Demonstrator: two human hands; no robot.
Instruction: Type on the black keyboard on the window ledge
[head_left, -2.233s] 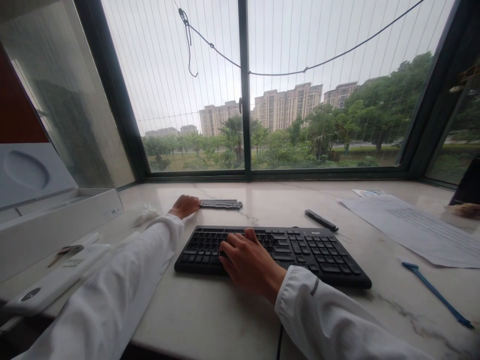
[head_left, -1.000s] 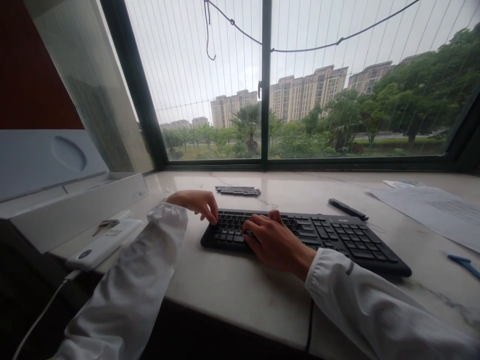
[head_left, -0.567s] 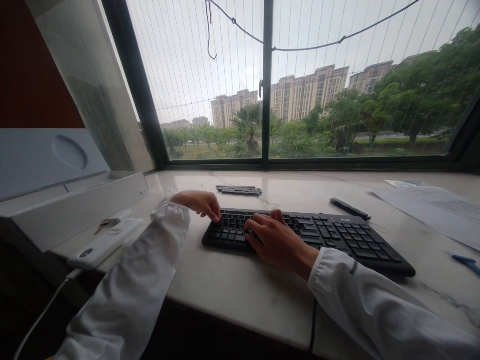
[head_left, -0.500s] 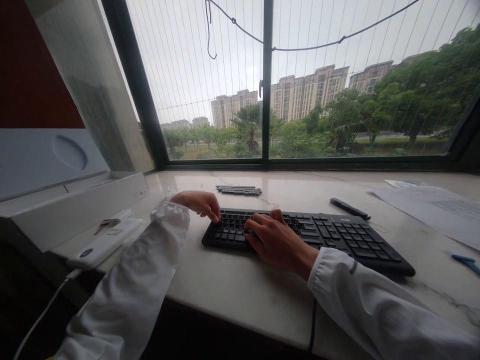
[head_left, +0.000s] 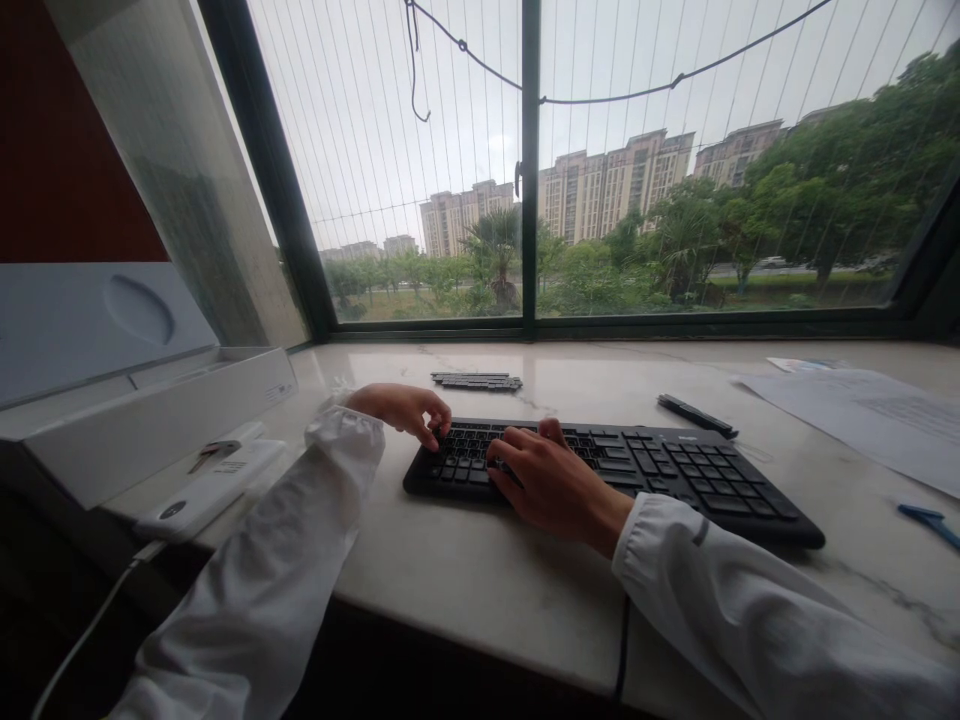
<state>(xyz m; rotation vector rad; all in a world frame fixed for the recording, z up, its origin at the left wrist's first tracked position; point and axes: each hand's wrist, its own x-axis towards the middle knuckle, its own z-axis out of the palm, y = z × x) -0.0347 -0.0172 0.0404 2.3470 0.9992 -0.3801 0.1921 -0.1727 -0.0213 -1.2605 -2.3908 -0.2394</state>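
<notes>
A black keyboard (head_left: 675, 475) lies on the pale marble sill (head_left: 480, 570). My left hand (head_left: 405, 408) is at the keyboard's far left corner, thumb and fingertips pinched together on the top key rows; nothing between them can be made out. My right hand (head_left: 551, 480) rests on the left half of the keys, fingers bent, thumb near the front edge. Both arms wear white sleeves. A short dark strip of keycaps (head_left: 476, 381) lies just behind the keyboard, apart from both hands.
An open white box (head_left: 150, 420) and a white device (head_left: 210, 490) with a cable stand at the left. A black bar (head_left: 696, 416), papers (head_left: 870, 415) and a blue tool (head_left: 930, 520) lie at the right. Window glass closes the back.
My left hand left the keycap strip and came back to the keyboard's left corner, its fingers now pinched closer. My right hand stays on the keys. The view shifted left.
</notes>
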